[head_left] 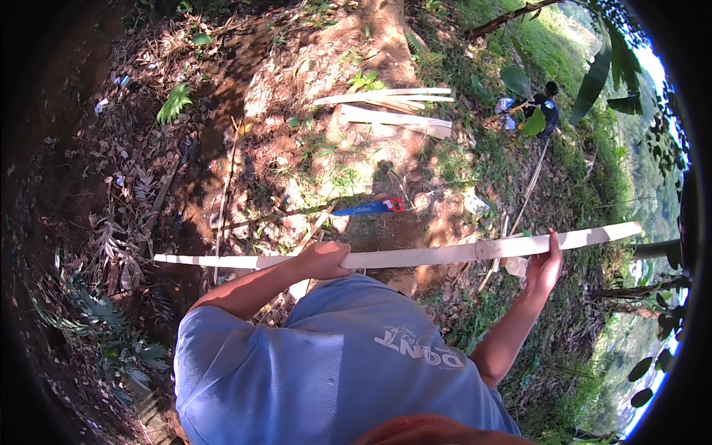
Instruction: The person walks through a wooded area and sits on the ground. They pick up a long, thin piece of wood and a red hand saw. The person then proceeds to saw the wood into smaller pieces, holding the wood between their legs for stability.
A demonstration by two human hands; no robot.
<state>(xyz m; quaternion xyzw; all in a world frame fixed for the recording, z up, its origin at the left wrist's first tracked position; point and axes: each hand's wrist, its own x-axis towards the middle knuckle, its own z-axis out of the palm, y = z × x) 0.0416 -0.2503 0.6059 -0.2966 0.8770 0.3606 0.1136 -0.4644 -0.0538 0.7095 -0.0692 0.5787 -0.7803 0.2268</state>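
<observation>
A long pale strip, wood or split bamboo, lies across the front of my body, with its right end a little higher than its left. My left hand is wrapped over it left of the middle, knuckles up. Toward the right end, my right hand holds it from the near side, the fingers partly hidden by the strip. Beyond the strip a handsaw with a blue blade and red handle rests on the ground, touching neither hand.
Several similar pale strips lie in a pile ahead, near a tree trunk. A person in dark clothes is low on the grassy slope at the far right. Thin poles and dry leaves cover parts of the ground. Large green leaves hang at the upper right.
</observation>
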